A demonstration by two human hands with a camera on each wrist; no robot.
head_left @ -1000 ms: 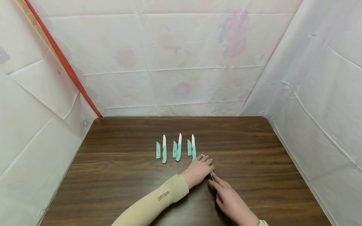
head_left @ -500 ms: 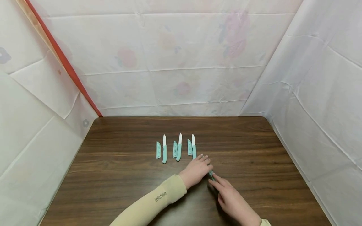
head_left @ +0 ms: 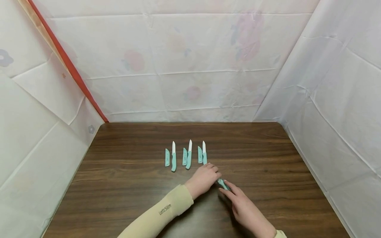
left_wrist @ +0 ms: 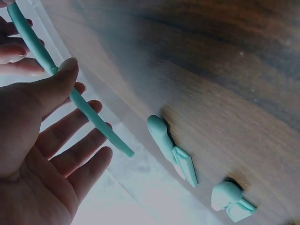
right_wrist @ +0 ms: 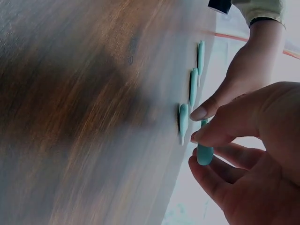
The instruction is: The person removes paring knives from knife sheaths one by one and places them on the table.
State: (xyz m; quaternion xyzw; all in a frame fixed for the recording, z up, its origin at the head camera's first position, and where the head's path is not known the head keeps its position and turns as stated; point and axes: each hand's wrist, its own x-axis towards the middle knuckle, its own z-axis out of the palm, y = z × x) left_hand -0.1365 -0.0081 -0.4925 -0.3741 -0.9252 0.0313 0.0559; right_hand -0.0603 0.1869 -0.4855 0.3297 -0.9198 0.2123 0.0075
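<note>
Both hands are on one teal paring knife, whose blade is hidden inside a teal sheath. My left hand pinches it near the sheath's mouth, thumb on one side and fingers on the other. On the handle, my right hand keeps a pinch between thumb and fingers. In the head view three more knives lie on the table with white blades bare: a left one, a middle one and a right one, its handle end partly behind my left hand.
Beside each lying knife, on its left, rests a teal sheath: left sheath, middle sheath, right sheath. The dark wood table is bordered by white flowered cloth walls. A red strip runs down the left corner.
My left hand has shifted slightly left, and more of the teal knife shows between the two hands. The right hand stays nearly in place. The lying knives and sheaths have not moved.
</note>
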